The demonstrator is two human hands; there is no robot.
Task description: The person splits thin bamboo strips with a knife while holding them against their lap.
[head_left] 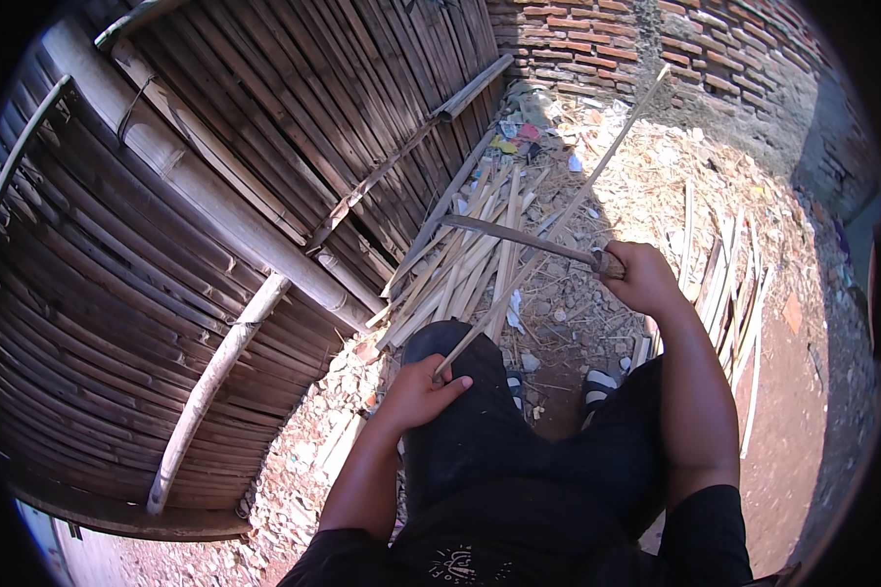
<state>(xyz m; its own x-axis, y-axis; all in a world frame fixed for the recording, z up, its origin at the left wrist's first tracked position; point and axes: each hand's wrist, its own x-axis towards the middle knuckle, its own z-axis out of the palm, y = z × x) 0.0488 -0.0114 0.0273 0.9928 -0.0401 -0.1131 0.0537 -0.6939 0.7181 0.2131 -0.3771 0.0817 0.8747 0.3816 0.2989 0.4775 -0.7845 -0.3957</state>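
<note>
My left hand (421, 392) is closed around the near end of a long, thin bamboo strip (597, 168), just above my left thigh. The strip slants away to the far right, its tip near the brick wall. In my right hand (646, 277) is the wooden handle of a machete (519, 235), gripped in a fist. Its dark blade points left and crosses the strip about midway; whether the two touch I cannot tell. Beyond my left knee lies a heap of split bamboo strips (480, 256) on the ground.
A bamboo-slat wall (294, 127) with thick poles rises on the left. At the back stands a brick wall (597, 44). More bamboo strips (729, 284) lie to the right of my right arm. Shavings, rubble and scraps of litter (527, 132) cover the ground ahead.
</note>
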